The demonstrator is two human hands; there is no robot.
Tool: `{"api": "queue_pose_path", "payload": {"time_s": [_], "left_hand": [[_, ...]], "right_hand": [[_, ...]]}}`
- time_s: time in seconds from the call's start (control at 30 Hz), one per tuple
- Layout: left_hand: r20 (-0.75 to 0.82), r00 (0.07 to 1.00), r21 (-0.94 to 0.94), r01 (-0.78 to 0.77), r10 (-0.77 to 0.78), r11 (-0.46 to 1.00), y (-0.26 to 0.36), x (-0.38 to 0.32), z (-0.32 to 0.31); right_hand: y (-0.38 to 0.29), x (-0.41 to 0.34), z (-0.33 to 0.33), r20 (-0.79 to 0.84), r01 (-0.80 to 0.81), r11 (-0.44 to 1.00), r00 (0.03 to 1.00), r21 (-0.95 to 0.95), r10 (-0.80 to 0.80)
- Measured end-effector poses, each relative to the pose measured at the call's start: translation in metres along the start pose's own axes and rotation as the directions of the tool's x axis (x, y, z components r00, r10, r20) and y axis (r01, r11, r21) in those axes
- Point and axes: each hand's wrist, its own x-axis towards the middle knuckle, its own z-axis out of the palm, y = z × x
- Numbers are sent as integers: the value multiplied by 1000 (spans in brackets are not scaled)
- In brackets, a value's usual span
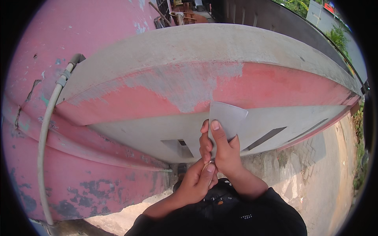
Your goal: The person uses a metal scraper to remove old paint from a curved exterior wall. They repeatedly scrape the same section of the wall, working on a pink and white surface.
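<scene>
A wide metal scraper (226,115) is in both my hands, its blade pointing up and away from me. My left hand (197,180) is wrapped around the handle, which is mostly hidden by the fingers. Higher up, my right hand (223,147) grips the lower blade, thumb flat on its face and fingers behind. The blade's far edge overlaps the lower part of a pink painted band (260,85) on the wall; whether it touches cannot be told. Just beyond lies a scraped grey patch (189,85) with ragged paint edges.
A rounded concrete wall top (189,44) runs above the band. To the left, a pipe (44,141) bends down a peeling pink wall (97,159). Slots (267,138) open in the pale wall face below. Behind stand a dark gate (251,14) and a wooden chair (186,18).
</scene>
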Motion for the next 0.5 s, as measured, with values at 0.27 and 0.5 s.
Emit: {"api": "queue_pose_path", "payload": {"time_s": [0.27, 0.5], "left_hand": [[16, 1000, -1, -14, 14, 1000, 0, 4, -3], [25, 999, -54, 44, -42, 998, 0, -3, 0]], "right_hand": [[-9, 4, 2, 44, 12, 1000, 999, -29, -10], [-1, -1, 0, 43, -20, 1000, 999, -18, 21]]}}
